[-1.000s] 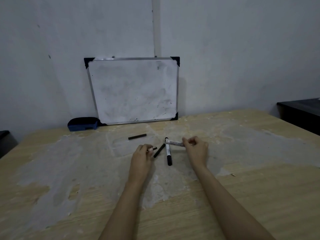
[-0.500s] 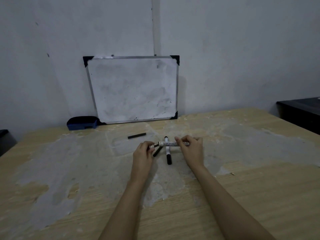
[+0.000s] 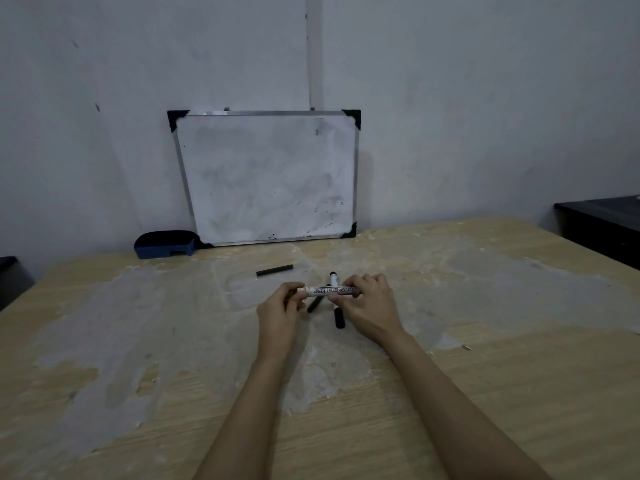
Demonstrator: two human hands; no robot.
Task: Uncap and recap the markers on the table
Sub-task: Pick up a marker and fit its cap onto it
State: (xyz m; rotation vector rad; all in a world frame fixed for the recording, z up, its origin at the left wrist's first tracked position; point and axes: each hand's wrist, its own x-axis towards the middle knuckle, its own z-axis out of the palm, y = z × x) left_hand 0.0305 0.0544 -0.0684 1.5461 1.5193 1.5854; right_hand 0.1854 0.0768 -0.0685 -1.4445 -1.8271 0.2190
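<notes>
Plain, dim workroom or office corner. Bare grey plastered wall [image 3: 485,98]; worn wooden table [image 3: 519,393], its surface patchy and peeling. Small smudged whiteboard [image 3: 266,178] leans against the wall, blue eraser [image 3: 165,244] beside it. Dark cabinet [image 3: 602,226] at right.

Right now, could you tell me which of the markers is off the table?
The white-barrelled marker held level between the left hand and right hand; the others lie on the table.

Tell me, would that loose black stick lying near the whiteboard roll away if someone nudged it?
Probably. The black stick looks round and lies flat on the table, so a sideways nudge should roll it. It appears small and straight, so likely light and stiff.
</notes>
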